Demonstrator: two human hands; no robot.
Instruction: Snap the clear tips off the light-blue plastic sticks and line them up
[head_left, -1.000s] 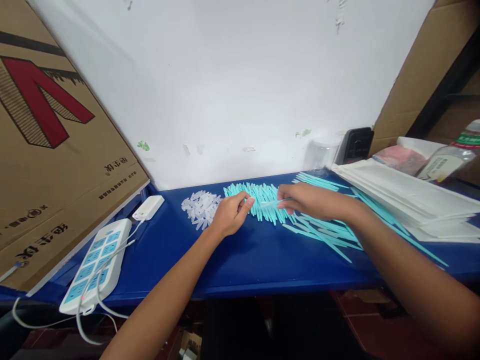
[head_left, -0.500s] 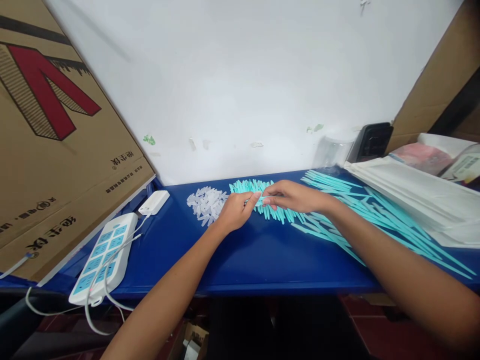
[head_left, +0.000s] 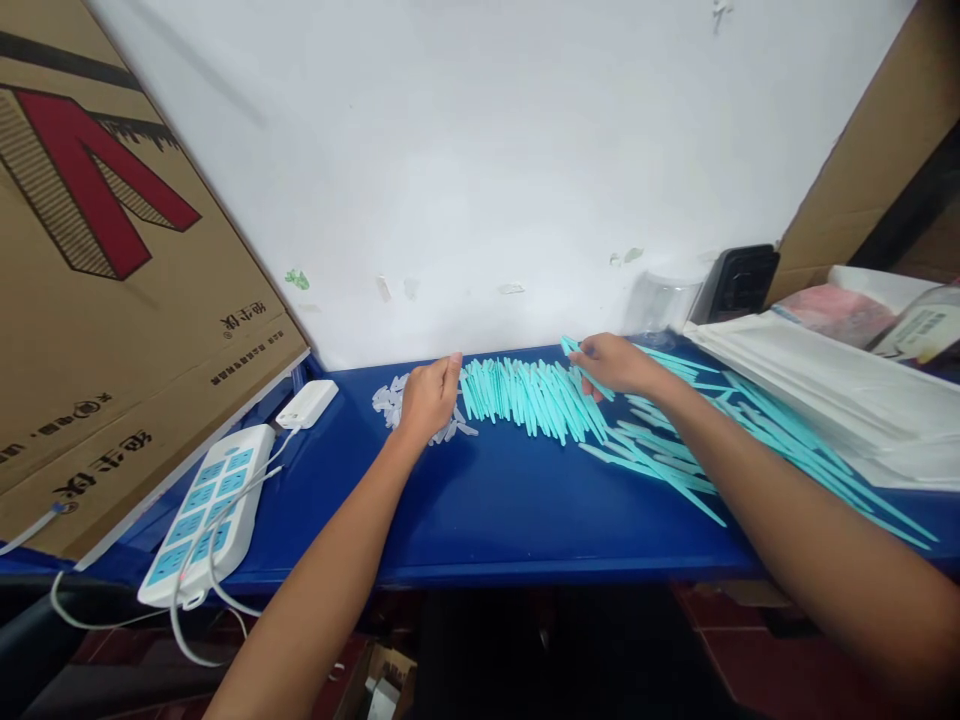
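Note:
My left hand [head_left: 429, 398] rests over the small translucent sleeve-like pieces [head_left: 388, 398], its thumb beside the left end of a row of slim turquoise sticks [head_left: 517, 392]. Its other fingers are mostly hidden behind the hand. At the row's right end, my right hand [head_left: 609, 365] is closed on a turquoise stick [head_left: 568, 346], whose tip shows past the fingers. The sticks in the row lie side by side, slightly slanted. Longer-looking turquoise sticks [head_left: 802, 440] lie loosely spread under and beyond my right forearm.
A white power strip [head_left: 210, 515] with cables and a white adapter [head_left: 307, 405] stand at the left, beside a large cardboard box [head_left: 150, 350]. A clear container [head_left: 667, 300], a black object [head_left: 744, 283] and white packaging [head_left: 825, 390] are at the right. A white wall closes the back.
My hands, together over the row before, have moved apart. The left went left to the translucent pieces; the right moved right to the row's end with a stick between its fingers.

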